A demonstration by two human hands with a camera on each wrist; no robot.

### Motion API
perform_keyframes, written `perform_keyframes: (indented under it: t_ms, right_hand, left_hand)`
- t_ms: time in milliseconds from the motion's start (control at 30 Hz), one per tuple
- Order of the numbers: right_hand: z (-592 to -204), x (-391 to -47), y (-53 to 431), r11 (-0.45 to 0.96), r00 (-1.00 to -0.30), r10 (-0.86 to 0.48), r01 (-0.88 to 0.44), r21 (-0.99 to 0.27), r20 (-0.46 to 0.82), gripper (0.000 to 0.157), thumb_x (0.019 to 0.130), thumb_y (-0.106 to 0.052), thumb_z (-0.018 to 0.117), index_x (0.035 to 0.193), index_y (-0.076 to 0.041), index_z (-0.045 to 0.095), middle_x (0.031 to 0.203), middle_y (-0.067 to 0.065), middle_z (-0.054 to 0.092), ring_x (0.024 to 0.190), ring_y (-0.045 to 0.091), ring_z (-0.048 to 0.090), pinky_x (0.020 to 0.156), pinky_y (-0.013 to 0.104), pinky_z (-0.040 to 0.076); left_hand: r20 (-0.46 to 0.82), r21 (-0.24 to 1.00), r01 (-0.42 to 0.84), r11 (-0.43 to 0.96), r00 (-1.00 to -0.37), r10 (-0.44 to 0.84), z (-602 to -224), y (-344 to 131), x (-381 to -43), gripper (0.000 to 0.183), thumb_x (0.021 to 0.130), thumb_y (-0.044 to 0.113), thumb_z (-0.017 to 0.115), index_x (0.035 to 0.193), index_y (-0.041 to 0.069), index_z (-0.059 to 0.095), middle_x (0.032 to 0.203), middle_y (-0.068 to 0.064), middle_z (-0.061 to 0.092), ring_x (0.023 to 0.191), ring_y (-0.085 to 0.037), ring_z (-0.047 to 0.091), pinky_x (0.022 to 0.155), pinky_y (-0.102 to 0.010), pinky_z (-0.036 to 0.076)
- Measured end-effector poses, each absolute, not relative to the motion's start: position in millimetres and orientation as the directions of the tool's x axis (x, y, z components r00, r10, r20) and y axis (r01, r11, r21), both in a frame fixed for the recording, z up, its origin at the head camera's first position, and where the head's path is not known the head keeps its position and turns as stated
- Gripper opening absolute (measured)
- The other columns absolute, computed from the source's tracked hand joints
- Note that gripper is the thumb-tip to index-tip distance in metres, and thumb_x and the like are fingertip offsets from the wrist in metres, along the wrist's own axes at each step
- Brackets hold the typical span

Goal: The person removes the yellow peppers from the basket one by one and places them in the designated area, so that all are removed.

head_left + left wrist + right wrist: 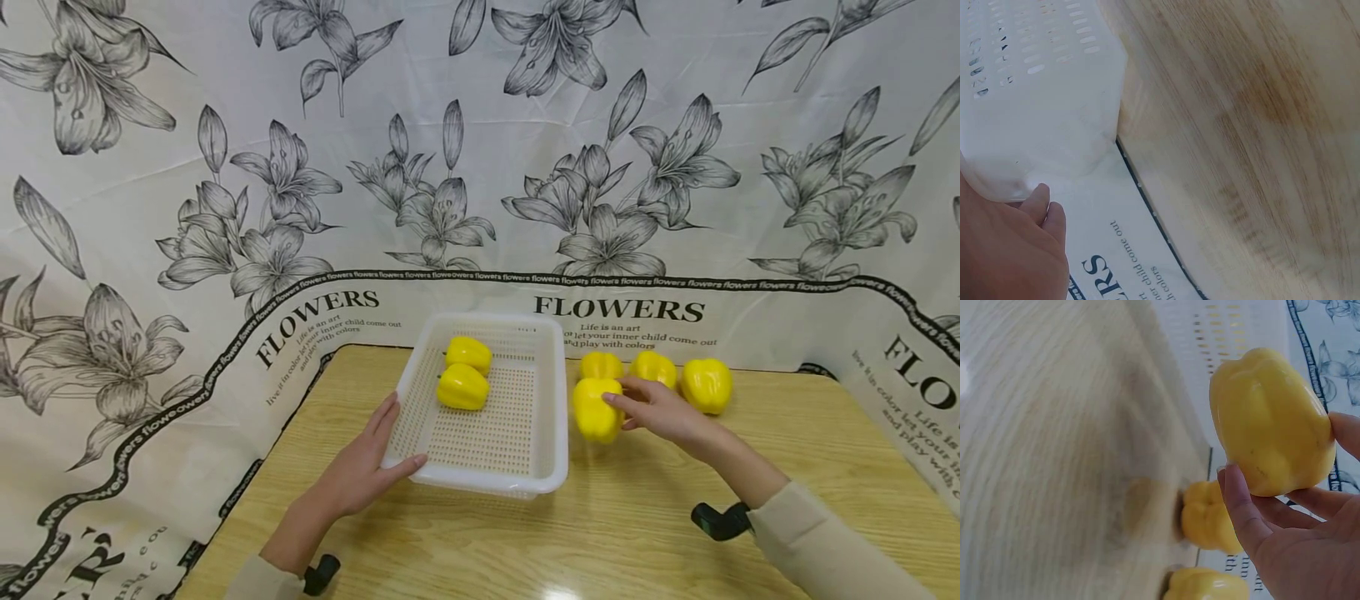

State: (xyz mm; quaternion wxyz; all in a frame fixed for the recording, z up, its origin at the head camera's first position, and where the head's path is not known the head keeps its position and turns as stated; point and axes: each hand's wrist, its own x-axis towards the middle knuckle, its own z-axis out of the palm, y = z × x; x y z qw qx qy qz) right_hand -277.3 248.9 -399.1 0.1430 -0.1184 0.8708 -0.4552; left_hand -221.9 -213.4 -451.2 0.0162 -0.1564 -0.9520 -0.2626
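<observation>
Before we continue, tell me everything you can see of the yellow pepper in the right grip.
The yellow pepper is blocky and lobed, with a smooth, glossy skin that looks waxy or plastic. It appears whole; small dark marks show on one side, and no stem is visible. The right grip holds it from opposite sides. It looks raised off the table, just right of the white basket in the head view and in front of another pepper.

Wood-grain table (pixel 525 542), flower-printed cloth backdrop (pixel 450 75)

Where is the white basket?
In the head view, the white basket is mid-picture, between the left hand and the yellow pepper in the right hand.
</observation>
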Motion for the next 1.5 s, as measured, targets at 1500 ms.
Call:
perform_keyframes:
  t_ms: [1500]
  right_hand:
    - [-447,-284,275,0.450,-0.902,-0.395,-0.027,-0.893,-0.172,0.075,0.109,-0.035,0.051,0.159,0.008,0.017,0.156,0.037,0.033,0.138,0.044,0.045,0.111,0.056,0.043]
  left_hand:
    - [0.109,0.494,0.299,0.817,-0.953,0.282,-452,-212,-222,0.105,0.093,0.075,0.051,0.166,0.013,0.007,0.173,-0.002,0.000,0.152,-0.036,0.027,0.117,-0.057,0.034]
